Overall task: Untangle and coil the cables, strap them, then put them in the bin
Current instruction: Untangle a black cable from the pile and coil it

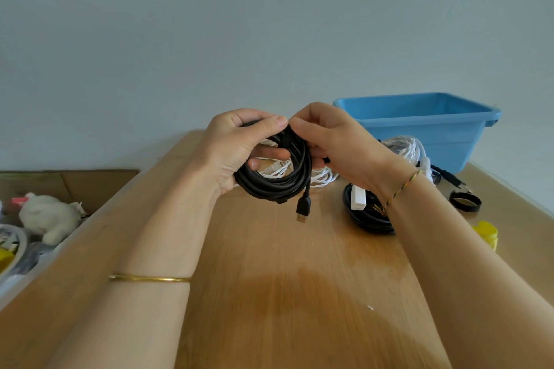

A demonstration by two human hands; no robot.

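I hold the black cable (278,180), wound into a coil, in the air over the counter (269,293), at the middle of the frame. My left hand (236,147) has its grip closed round the left side of the coil, fingers through the loop and thumb laid over the top. My right hand (332,144) pinches the top of the same bundle just beside that thumb, with its other fingers behind the strands. The plug (303,207) hangs free below the coil.

I judge the cable light but springy. The rubbery turns look stiff enough to fan out the moment the grip slackens, so the place to hold is across all the turns at once, where the two hands meet, and a strap belongs there too. The loose plug end could swing and snag.

A black ring (465,201), perhaps a strap, lies on the counter at the right of the frame, near the blue bin (419,123) at upper right. White cables (404,147) and a second black coil (365,216) lie on the counter in front of the bin, partly behind my right wrist, not yet stowed.
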